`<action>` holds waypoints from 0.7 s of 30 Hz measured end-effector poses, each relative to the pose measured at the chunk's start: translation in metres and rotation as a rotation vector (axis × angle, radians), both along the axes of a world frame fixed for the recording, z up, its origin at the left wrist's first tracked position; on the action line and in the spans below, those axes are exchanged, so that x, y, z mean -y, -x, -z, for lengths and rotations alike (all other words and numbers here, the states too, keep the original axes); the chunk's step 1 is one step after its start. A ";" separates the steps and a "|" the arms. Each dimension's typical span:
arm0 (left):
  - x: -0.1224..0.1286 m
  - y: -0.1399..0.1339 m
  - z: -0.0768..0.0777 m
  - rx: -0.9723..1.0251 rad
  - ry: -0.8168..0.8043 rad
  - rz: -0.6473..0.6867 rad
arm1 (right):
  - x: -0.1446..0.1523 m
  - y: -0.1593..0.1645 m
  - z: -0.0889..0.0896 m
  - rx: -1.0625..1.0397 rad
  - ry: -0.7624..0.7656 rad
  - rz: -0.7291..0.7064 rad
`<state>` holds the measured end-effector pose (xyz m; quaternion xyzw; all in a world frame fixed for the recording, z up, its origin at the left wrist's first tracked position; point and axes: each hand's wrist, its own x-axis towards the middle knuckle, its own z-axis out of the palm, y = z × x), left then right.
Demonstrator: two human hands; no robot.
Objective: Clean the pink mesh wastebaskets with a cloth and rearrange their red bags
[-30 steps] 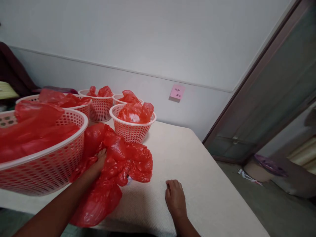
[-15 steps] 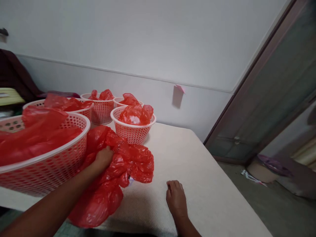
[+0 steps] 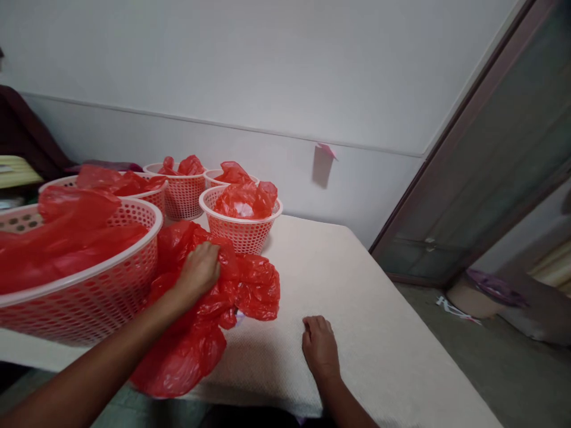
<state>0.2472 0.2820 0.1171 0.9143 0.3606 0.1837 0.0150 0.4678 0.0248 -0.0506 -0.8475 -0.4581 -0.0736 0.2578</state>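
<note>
A crumpled red plastic bag [image 3: 256, 291] lies spread over the near left part of the white table [image 3: 330, 273]. My left hand [image 3: 200, 268] is closed on its upper middle, with folds of plastic around the fingers, and the fingertips are partly hidden. A small whitish patch [image 3: 240, 318] peeks out from under the bag's edge. To the right, my right hand [image 3: 320, 346] rests on the tabletop with its fingers curled together, apart from the bag and holding nothing visible. Just behind the bag stands a pink mesh basket [image 3: 243, 233] with another red bag [image 3: 243, 201] inside.
At the left stands a large pink basket [image 3: 102, 297] with red plastic in it. Several more such baskets [image 3: 181, 193] line the back, near the wall [image 3: 285, 71]. A waste bin [image 3: 473, 297] stands on the floor at the right, past the table's edge.
My left hand has shifted right and slightly up over the red bag. The bag has moved slightly to the right. My right hand stays about where it was.
</note>
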 end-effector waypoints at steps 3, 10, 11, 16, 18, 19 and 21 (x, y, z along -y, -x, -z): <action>0.039 -0.027 0.007 -0.045 -0.051 0.227 | 0.001 0.001 0.000 0.003 -0.003 0.004; 0.068 -0.075 0.055 -0.229 -0.051 0.526 | 0.001 0.001 0.000 0.001 -0.026 -0.003; 0.065 -0.077 0.060 -0.245 -0.047 0.511 | 0.001 0.000 0.000 -0.007 -0.028 -0.002; 0.041 -0.066 0.059 -0.254 -0.018 0.409 | 0.001 0.000 0.000 -0.043 -0.044 -0.005; 0.027 -0.055 0.049 -0.220 -0.002 0.362 | 0.002 0.001 -0.001 -0.046 -0.055 -0.004; 0.019 -0.048 0.044 -0.196 0.008 0.330 | 0.002 0.001 -0.002 -0.045 -0.059 -0.002; 0.002 -0.034 0.037 -0.138 0.039 0.249 | 0.002 0.002 -0.002 -0.040 -0.063 0.001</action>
